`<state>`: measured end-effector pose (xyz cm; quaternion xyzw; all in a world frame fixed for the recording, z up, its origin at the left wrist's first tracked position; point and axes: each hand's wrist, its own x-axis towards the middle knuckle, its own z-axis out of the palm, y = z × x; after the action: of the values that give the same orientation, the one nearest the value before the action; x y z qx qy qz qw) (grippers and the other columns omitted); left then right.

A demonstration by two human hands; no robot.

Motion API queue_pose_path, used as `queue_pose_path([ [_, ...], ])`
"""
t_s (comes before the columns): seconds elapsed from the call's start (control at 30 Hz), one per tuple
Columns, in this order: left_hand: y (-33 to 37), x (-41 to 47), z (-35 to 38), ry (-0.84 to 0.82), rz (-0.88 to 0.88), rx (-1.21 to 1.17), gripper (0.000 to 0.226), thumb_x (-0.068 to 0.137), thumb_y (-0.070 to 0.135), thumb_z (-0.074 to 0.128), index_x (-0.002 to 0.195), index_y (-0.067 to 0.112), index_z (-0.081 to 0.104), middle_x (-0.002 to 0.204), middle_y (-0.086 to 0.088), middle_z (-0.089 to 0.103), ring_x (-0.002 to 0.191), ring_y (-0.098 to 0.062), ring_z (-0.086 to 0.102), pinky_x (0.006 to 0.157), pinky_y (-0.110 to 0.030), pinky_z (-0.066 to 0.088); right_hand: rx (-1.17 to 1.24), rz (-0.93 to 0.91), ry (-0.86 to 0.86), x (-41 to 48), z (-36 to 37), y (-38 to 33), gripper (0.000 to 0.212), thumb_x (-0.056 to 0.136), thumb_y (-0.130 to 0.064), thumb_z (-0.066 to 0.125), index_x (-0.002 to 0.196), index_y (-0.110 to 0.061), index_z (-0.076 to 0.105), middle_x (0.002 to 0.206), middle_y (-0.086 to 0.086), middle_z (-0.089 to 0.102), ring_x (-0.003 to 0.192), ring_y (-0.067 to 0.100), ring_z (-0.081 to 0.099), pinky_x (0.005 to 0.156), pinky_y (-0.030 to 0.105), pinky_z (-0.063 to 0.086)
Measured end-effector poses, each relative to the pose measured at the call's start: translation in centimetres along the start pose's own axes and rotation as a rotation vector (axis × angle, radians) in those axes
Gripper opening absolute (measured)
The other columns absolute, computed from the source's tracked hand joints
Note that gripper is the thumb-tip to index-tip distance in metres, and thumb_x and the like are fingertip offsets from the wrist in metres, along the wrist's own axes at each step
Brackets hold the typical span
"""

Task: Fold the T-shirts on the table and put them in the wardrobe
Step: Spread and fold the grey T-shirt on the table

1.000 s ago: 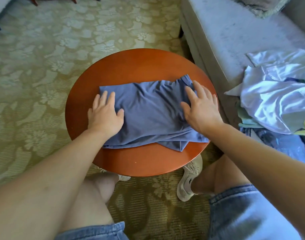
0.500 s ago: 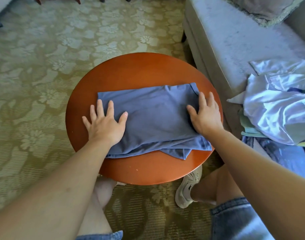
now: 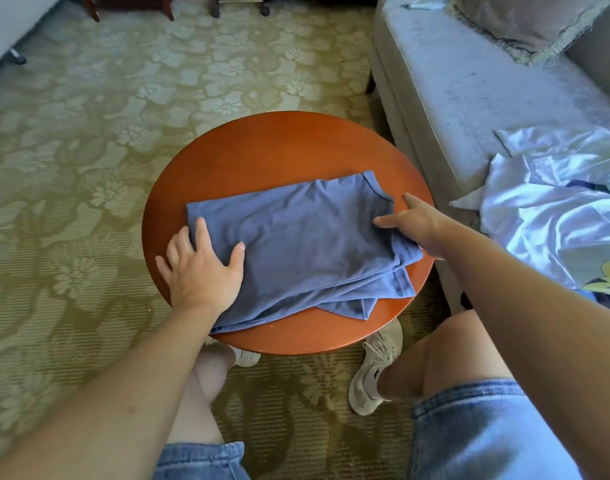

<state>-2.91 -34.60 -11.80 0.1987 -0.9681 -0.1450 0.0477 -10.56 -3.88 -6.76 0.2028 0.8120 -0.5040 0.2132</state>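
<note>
A folded blue T-shirt (image 3: 296,244) lies on the round red-brown wooden table (image 3: 268,147). My left hand (image 3: 203,268) rests flat on the shirt's left end, fingers spread, partly over the table edge. My right hand (image 3: 411,226) is at the shirt's right edge. Its thumb lies on top of the cloth, the index finger points away, and the other fingers are tucked under the fabric, gripping that edge. Layers of the fold stick out at the shirt's near right corner.
A grey sofa (image 3: 469,81) stands to the right with a heap of white and patterned clothes (image 3: 556,209) on it. A fringed cushion (image 3: 525,22) lies at its back. Patterned carpet (image 3: 88,150) surrounds the table. My knees and shoes are under the table's near edge.
My right hand went from pressing flat on the shirt to taking hold of its right edge. My left hand slid toward the shirt's left edge. The view tilted upward.
</note>
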Motion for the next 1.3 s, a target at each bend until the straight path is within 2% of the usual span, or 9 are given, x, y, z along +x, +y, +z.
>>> queue_pose_path([
  [0.2, 0.1, 0.8, 0.2, 0.006, -0.007, 0.018, 0.075, 0.092, 0.061, 0.041, 0.152, 0.021, 0.022, 0.156, -0.011, 0.024, 0.146, -0.029, 0.014, 0.118, -0.054, 0.007, 0.023, -0.128, -0.13, -0.1, 0.8, 0.0, 0.105, 0.084, -0.004, 0.07, 0.155, -0.027, -0.004, 0.159, 0.002, 0.022, 0.144, 0.022, 0.028, 0.115, 0.044, 0.031],
  [0.33, 0.3, 1.5, 0.3, -0.019, -0.003, 0.044, 0.076, 0.092, 0.064, 0.038, 0.153, 0.022, 0.019, 0.158, -0.01, 0.02, 0.147, -0.028, 0.011, 0.118, -0.055, 0.006, -0.007, -0.219, -0.168, -0.3, 0.7, 0.2, 0.104, 0.072, -0.007, 0.073, 0.155, -0.028, 0.014, 0.16, -0.004, 0.017, 0.146, 0.015, 0.022, 0.118, 0.042, 0.027],
  [0.4, 0.4, 1.8, 0.2, -0.02, -0.002, 0.039, 0.076, 0.092, 0.064, 0.038, 0.153, 0.022, 0.018, 0.158, -0.01, 0.02, 0.147, -0.028, 0.01, 0.118, -0.055, 0.006, -0.02, -0.271, -0.14, -0.6, 0.8, 0.2, 0.09, 0.076, -0.002, 0.07, 0.152, -0.025, 0.029, 0.156, -0.005, 0.026, 0.14, 0.01, 0.027, 0.118, 0.036, 0.026],
  [0.47, 0.5, 2.1, 0.2, -0.019, -0.003, 0.038, 0.076, 0.092, 0.064, 0.038, 0.152, 0.023, 0.018, 0.158, -0.01, 0.021, 0.147, -0.028, 0.011, 0.118, -0.055, 0.006, -0.028, -0.325, -0.05, -0.9, 0.9, 0.5, 0.07, 0.085, 0.005, 0.062, 0.147, -0.02, 0.042, 0.146, -0.002, 0.041, 0.128, 0.006, 0.037, 0.107, 0.023, 0.031],
  [0.57, 0.6, 2.2, 0.3, -0.022, -0.005, 0.045, 0.075, 0.091, 0.064, 0.037, 0.152, 0.025, 0.018, 0.157, -0.009, 0.022, 0.146, -0.028, 0.011, 0.118, -0.056, 0.007, -0.081, -0.376, 0.053, -1.1, 1.5, 1.7, 0.06, 0.086, 0.008, 0.056, 0.141, -0.015, 0.05, 0.14, 0.002, 0.051, 0.12, 0.005, 0.043, 0.093, 0.013, 0.033],
  [0.8, 0.6, 3.0, 0.2, -0.013, 0.02, -0.001, 0.075, 0.092, 0.063, 0.039, 0.153, 0.025, 0.017, 0.155, -0.01, 0.026, 0.145, -0.03, 0.015, 0.118, -0.056, 0.006, -0.191, -0.404, 0.155, 0.3, 2.5, 2.3, 0.046, 0.09, -0.019, 0.064, 0.135, -0.02, 0.057, 0.138, 0.002, 0.057, 0.129, 0.017, 0.05, 0.107, 0.029, 0.038],
  [0.9, 0.5, 3.1, 0.2, 0.003, 0.037, -0.041, 0.074, 0.093, 0.061, 0.04, 0.153, 0.024, 0.017, 0.151, -0.01, 0.031, 0.143, -0.031, 0.02, 0.119, -0.055, 0.008, -0.252, -0.43, 0.162, 0.2, 2.3, 2.8, 0.051, 0.091, -0.011, 0.06, 0.14, -0.021, 0.051, 0.141, 0.003, 0.054, 0.132, 0.02, 0.047, 0.105, 0.025, 0.035],
  [1.07, 0.6, 3.1, 0.2, -0.023, 0.067, 0.074, 0.076, 0.094, 0.064, 0.033, 0.155, 0.026, 0.01, 0.146, -0.011, 0.032, 0.136, -0.032, 0.025, 0.115, -0.052, 0.019, -0.342, -0.46, 0.092, 0.0, 2.1, 3.4, 0.064, 0.09, -0.001, 0.054, 0.148, -0.024, 0.039, 0.149, 0.004, 0.044, 0.139, 0.02, 0.038, 0.109, 0.023, 0.028],
  [1.3, 1.6, 3.9, -2.3, -0.179, -0.041, 0.123, 0.103, 0.081, 0.08, 0.042, 0.154, 0.028, -0.009, 0.133, -0.02, 0.047, 0.118, -0.038, 0.051, 0.093, -0.046, 0.041, -0.43, -0.456, 0.114, -0.3, 2.6, 3.0, 0.056, 0.089, 0.0, 0.049, 0.139, -0.024, 0.052, 0.143, 0.001, 0.052, 0.135, 0.021, 0.043, 0.103, 0.023, 0.033],
])
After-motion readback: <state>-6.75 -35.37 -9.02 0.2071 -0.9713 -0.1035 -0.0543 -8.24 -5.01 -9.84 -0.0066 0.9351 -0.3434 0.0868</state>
